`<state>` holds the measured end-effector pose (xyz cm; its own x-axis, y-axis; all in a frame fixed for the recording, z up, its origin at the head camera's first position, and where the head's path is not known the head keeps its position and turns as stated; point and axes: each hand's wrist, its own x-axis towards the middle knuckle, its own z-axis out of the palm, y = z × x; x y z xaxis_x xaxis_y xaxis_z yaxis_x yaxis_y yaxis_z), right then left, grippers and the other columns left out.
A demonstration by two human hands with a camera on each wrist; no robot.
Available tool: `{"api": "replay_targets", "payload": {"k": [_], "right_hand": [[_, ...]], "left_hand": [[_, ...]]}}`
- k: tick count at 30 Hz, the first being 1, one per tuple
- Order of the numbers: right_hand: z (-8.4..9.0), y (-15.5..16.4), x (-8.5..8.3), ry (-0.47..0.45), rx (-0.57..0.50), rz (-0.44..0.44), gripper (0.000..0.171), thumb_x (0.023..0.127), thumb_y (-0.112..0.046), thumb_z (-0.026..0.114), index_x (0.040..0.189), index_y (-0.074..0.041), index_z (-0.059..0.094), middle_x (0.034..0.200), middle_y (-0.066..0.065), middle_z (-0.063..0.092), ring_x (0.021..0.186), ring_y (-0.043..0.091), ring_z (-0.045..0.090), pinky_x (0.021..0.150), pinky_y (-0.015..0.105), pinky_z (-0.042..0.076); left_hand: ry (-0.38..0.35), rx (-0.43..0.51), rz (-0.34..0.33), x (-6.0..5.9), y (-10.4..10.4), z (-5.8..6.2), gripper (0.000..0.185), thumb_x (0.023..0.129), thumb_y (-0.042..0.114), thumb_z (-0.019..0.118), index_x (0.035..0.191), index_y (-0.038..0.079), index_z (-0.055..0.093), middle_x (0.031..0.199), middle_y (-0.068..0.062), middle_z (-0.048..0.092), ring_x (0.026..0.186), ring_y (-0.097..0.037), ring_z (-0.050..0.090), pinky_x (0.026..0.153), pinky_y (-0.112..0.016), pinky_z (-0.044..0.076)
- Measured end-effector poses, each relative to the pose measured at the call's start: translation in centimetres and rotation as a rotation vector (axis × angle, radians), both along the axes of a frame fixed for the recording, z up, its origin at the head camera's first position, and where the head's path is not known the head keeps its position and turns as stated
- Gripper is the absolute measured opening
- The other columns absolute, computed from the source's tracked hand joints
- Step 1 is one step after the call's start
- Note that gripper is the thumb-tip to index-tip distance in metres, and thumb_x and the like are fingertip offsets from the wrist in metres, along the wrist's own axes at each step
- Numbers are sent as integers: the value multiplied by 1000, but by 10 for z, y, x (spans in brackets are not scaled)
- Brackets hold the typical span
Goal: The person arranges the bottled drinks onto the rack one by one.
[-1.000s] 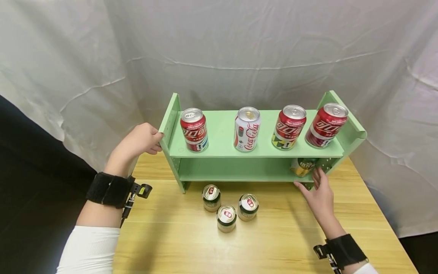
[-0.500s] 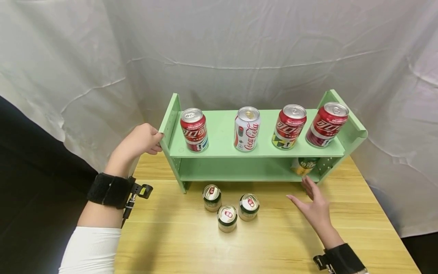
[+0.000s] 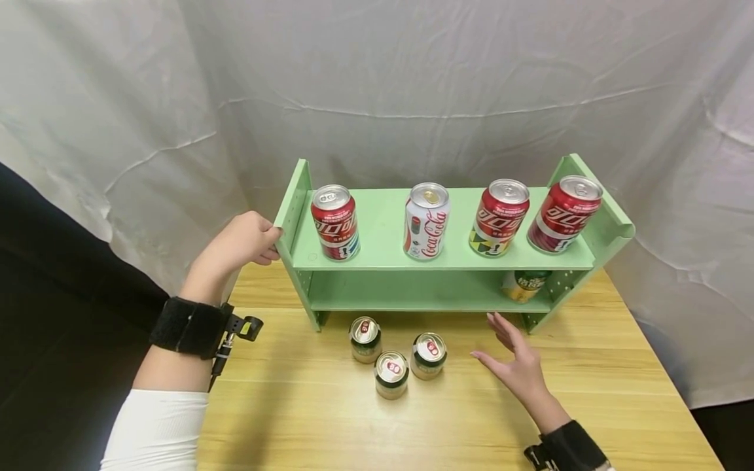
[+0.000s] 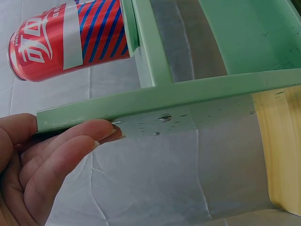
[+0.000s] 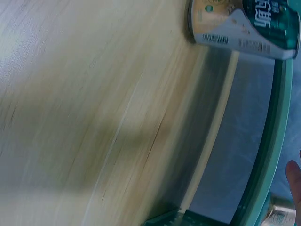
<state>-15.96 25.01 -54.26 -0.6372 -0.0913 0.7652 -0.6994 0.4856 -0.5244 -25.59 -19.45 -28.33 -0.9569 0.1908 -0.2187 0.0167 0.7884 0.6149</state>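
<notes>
My left hand (image 3: 250, 239) grips the left side panel of a green two-tier shelf (image 3: 379, 226); in the left wrist view the fingers (image 4: 63, 153) lie under that panel's edge. On the lower tier, at its right end, a green-and-gold can (image 3: 526, 286) stands partly hidden by the upper board. My right hand (image 3: 518, 360) hovers in front of the shelf, fingers spread and holding nothing. To its left on the table are three gold-topped cans: one can (image 3: 428, 366) nearest the hand, a second can (image 3: 391, 386) in front, a third can (image 3: 365, 347) close to the shelf.
Along the upper tier stand a red Coca-Cola can (image 3: 334, 226) at left, a white Coca-Cola can (image 3: 426, 222) near the middle, and two red cans at right, one (image 3: 499, 219) beside the other (image 3: 564, 216). A pale curtain (image 3: 412, 85) hangs behind the wooden table (image 3: 459, 425).
My right hand has drawn back from the green-and-gold can on the lower tier and moved left over the table. The left hand keeps its grip on the panel.
</notes>
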Motion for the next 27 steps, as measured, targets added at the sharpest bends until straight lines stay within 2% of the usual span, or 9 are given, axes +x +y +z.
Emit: {"api": "replay_targets", "payload": {"k": [3,5,7,9,11,14,18,20,27], "right_hand": [[7,-9,3,-15,-4,39,78,66,-22,84,122,19,48,113,35,57,117,5,56,94,13,46],[16,-17,7,-31,2,63,79,60,-10,86,121,21,47,111,37,56,117,5,56,94,13,46],[25,-25,10,-38,12,82,79,58,-4,86,120,22,46,110,39,55,117,6,56,95,14,47],[31,-32,12,-29,20,102,78,59,-6,86,119,24,46,110,39,55,117,8,56,95,15,47],[29,-35,10,-8,23,121,77,63,-13,85,118,24,46,109,39,55,116,10,58,95,17,47],[17,-36,3,13,21,146,79,69,-27,81,119,23,46,111,38,56,116,13,58,95,18,48],[3,-38,-3,11,32,163,80,74,-37,75,122,20,46,116,33,57,117,12,57,96,16,46],[2,-41,-4,5,44,173,80,75,-38,75,124,18,46,118,31,57,118,12,57,97,17,46],[8,-53,-7,-6,78,212,79,76,-36,75,128,15,45,123,26,57,119,17,57,98,20,46]], "left_hand": [[-3,7,1,1,0,1,39,96,15,38,108,-15,60,103,-31,65,81,-30,71,75,-39,60],[-8,12,1,1,0,1,39,96,14,37,109,-15,60,103,-31,65,82,-30,70,75,-39,60],[-11,17,-1,1,0,1,39,96,14,37,108,-15,60,103,-31,65,83,-30,70,75,-39,60],[-9,17,-5,1,0,2,38,96,13,37,107,-15,60,104,-31,65,83,-30,70,75,-38,60],[-8,20,-6,1,0,2,38,96,13,37,105,-15,61,104,-31,65,83,-31,70,74,-38,60],[-7,18,-8,1,0,2,37,96,13,37,103,-14,61,103,-31,65,83,-30,70,74,-38,60],[-9,19,-11,1,0,1,38,96,14,38,106,-15,60,104,-32,64,83,-30,70,77,-41,59],[-11,23,-11,1,-1,1,39,96,14,38,110,-16,58,104,-32,64,83,-31,70,78,-42,59],[-8,18,-15,1,-1,1,39,96,14,38,111,-16,59,104,-31,65,84,-31,70,75,-39,60]]}}
